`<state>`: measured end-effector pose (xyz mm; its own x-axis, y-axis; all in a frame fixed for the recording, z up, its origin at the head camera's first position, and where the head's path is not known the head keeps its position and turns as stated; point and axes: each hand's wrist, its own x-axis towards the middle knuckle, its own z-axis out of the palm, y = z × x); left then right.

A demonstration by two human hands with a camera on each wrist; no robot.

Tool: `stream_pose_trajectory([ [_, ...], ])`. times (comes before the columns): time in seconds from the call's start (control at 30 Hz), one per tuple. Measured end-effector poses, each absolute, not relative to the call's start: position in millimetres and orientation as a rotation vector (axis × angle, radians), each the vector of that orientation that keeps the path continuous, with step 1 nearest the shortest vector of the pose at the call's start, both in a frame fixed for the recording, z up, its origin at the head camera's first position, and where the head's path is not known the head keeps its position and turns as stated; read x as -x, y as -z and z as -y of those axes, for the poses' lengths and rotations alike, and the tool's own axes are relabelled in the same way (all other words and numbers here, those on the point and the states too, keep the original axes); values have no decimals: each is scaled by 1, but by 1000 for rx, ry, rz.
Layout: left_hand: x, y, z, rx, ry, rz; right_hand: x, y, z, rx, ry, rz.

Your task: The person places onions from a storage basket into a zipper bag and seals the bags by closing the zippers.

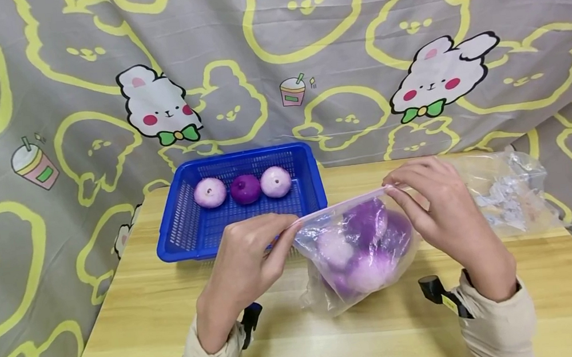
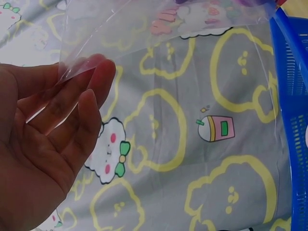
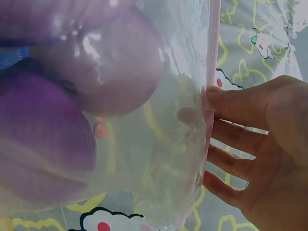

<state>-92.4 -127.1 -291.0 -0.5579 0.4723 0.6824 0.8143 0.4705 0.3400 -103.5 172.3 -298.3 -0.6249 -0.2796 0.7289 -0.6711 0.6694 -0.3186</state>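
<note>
A clear zip bag (image 1: pixel 320 290) with a pink zip edge (image 1: pixel 342 203) hangs between the hands over the table. Several purple and pale onions (image 1: pixel 369 268) are bunched inside it, seen through the plastic. At the left corner of the edge, the left hand (image 1: pixel 252 256) pinches the bag between thumb and fingers. The right hand (image 1: pixel 443 203) pinches the other end of the pink edge. In the right wrist view, the thumb (image 3: pixel 231 101) lies on a small tab at that edge, with onions (image 3: pixel 110 67) close by in the bag.
Behind the left hand stands a blue plastic basket (image 1: pixel 186 211) holding two pale onions (image 1: pixel 210 192) and one dark purple onion (image 1: pixel 245 189). Crumpled clear plastic bags (image 1: pixel 509 191) lie at the table's back right. A patterned curtain (image 1: pixel 279 110) hangs behind the wooden table (image 1: pixel 140 330).
</note>
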Motion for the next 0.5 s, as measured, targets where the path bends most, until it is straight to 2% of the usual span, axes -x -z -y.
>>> stream_pose_trajectory([
  [0.5, 92, 291, 126, 1060, 898, 2220, 105, 298, -185, -661, -779, 2302],
])
